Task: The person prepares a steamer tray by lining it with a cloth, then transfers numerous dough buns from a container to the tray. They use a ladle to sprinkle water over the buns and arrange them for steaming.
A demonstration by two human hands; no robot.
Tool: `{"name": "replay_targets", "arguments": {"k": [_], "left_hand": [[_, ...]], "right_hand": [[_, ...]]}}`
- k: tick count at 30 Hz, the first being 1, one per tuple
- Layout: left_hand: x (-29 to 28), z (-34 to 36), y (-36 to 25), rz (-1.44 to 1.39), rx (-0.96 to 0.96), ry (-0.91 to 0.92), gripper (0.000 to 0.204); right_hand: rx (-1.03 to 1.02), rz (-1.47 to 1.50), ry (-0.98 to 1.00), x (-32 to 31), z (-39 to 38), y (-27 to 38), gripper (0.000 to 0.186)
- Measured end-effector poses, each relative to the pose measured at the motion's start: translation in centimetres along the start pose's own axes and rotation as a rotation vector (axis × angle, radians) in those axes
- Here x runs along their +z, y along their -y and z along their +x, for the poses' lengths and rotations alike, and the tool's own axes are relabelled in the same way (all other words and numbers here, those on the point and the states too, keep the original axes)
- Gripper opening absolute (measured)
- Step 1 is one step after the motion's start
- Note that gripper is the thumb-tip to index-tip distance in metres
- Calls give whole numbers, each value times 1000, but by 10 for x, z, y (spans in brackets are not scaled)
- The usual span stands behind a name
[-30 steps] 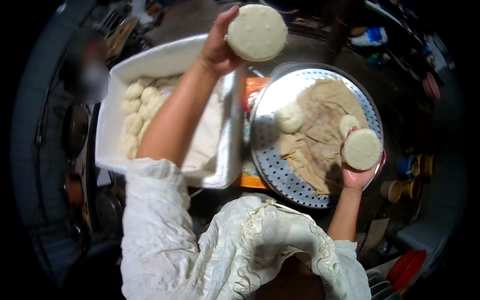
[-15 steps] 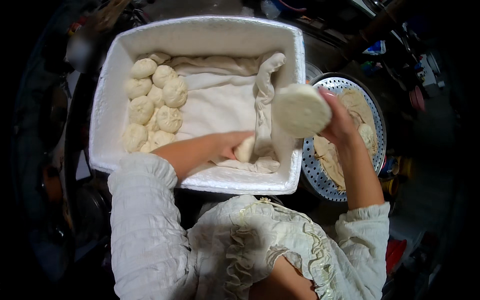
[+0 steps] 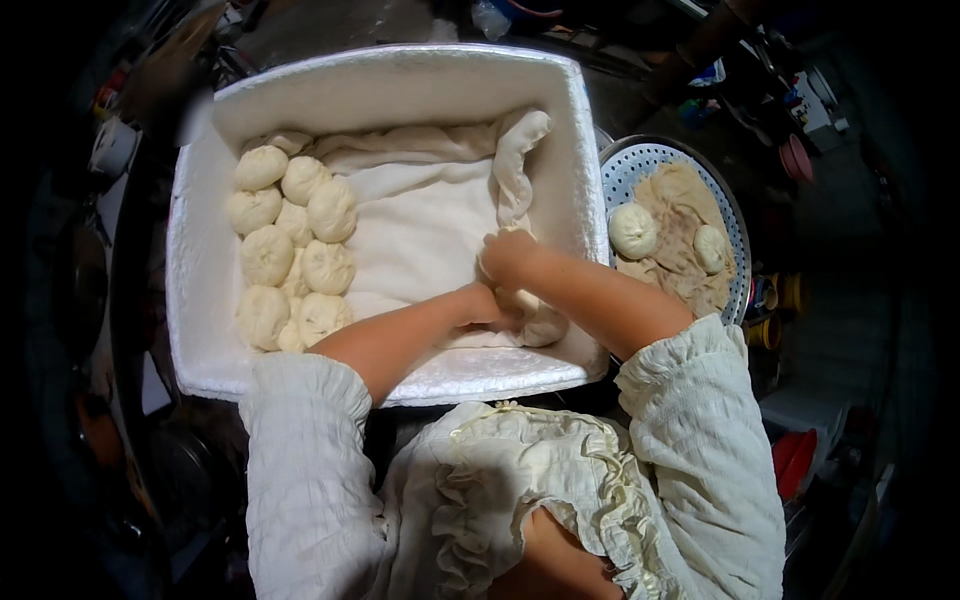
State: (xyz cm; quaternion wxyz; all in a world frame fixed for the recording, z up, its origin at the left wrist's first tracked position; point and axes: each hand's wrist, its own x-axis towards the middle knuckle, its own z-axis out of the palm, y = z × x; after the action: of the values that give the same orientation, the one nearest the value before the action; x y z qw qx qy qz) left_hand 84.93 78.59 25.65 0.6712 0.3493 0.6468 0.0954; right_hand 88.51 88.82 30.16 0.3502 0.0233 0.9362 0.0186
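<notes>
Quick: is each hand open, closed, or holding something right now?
Left hand: cannot tell; its grip is hidden, inside the white foam box.
Right hand: cannot tell; its back faces us, hiding the grip.

What lies under the left hand and the right hand is mostly hidden. The pale garment is cut by the lower edge.

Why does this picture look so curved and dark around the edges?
In the head view, the wide fisheye lens bows the white box's edges and leaves black corners; in that same view, the box and pale buns are brightly lit, the room around is dim, and a patch at upper left is blurred.
</notes>
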Motion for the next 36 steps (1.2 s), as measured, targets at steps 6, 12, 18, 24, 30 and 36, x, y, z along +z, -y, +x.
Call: {"name": "replay_targets", "arguments": {"k": [6, 12, 18, 24, 30, 36], "left_hand": [[0, -1, 5, 31, 341, -37, 62], [-75, 7, 45, 568, 306, -419, 53], [-57, -67, -173, 528, 809, -1158, 42], [64, 80, -259, 1091, 335, -589, 84], [69, 151, -252, 845, 241, -665, 66], [-7, 132, -260, -452, 295, -495, 42]], "right_hand": [[49, 102, 105, -9, -12, -3, 45], [-313, 571, -821, -43, -119, -30, 41], [617, 691, -1170, 139, -235, -188, 45], [997, 511, -814, 251, -238, -252, 72], [886, 684, -1070, 304, -247, -287, 51], [319, 2650, -1695, 371, -278, -338, 41]]}}
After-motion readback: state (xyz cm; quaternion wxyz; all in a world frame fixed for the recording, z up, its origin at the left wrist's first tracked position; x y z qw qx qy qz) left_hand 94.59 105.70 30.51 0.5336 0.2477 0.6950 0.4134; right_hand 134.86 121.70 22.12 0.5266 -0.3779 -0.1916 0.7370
